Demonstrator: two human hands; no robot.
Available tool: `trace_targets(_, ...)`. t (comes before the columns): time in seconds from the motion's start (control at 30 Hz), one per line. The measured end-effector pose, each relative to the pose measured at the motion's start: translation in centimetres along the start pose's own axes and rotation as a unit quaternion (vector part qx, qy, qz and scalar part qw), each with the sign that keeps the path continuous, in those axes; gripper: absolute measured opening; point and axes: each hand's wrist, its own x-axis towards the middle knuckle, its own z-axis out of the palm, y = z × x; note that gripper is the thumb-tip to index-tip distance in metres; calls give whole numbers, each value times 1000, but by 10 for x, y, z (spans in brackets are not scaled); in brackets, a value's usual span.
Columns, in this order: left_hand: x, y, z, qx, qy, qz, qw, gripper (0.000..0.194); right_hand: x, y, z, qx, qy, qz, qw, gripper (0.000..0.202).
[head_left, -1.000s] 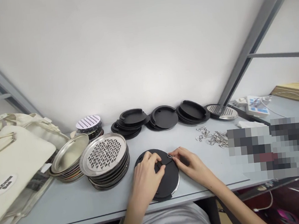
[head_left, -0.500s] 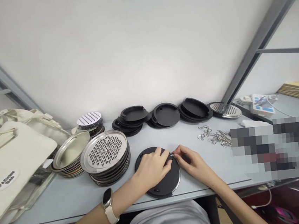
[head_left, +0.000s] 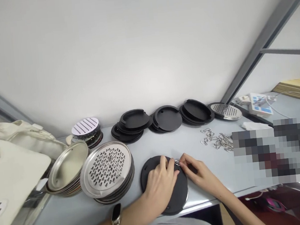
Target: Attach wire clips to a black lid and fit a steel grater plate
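1. In the head view, I see a round black disc (head_left: 180, 194) lying on the table (head_left: 157, 144), by the front edge.
2. The left hand (head_left: 160, 186) lies on top, fingers bent; I can't tell if they grip.
3. The right hand (head_left: 198, 173) pinches a small metal clip (head_left: 176, 162) at the disc's rim.

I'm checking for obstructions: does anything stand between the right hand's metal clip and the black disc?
Nothing visible does. The clip, in the right hand, is at the edge of the disc. The left hand lies on the disc, close by the clip.
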Motion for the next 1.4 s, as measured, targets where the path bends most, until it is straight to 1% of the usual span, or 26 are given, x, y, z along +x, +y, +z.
trace_targets(0.13, 0, -1, 2, 10, -6, 11, 1000, 35, -2, -3, 0, -45, 3, 8, 999, 25)
trace_targets(0.23, 0, -2, 5, 16, -4, 15, 1000, 37, -3, -1, 0, -71, 2, 6, 997, 28)
trace_targets(0.4, -1, -1, 3, 2, 3, 16, 1000, 40, -1, 7, -3, -84, -28, -15, 996, 30)
trace_targets(0.53, 0, 0, -4, 12, -6, 24, 1000, 34, 4, 7, -7, -92, -48, -38, 994, 31)
trace_targets(0.67, 0, 0, -7, 13, 0, 28, 1000, 29, 6, 8, -11, -92, -82, -50, 991, 33)
trace_targets(0.83, -1, -3, -6, 13, 17, 34, 999, 29, 3, 10, -9, -86, -64, -55, 993, 32)
trace_targets(1.03, -2, -6, -6, -34, 28, 51, 998, 27, 0, 11, -5, -66, -47, -40, 996, 32)
trace_targets(1.27, 0, -13, -5, -81, 26, 52, 995, 28, 0, 13, -6, -42, -57, -32, 997, 29)
trace_targets(1.4, 3, -14, -5, -71, 24, 53, 996, 30, 0, 15, -7, -30, -64, -33, 997, 27)
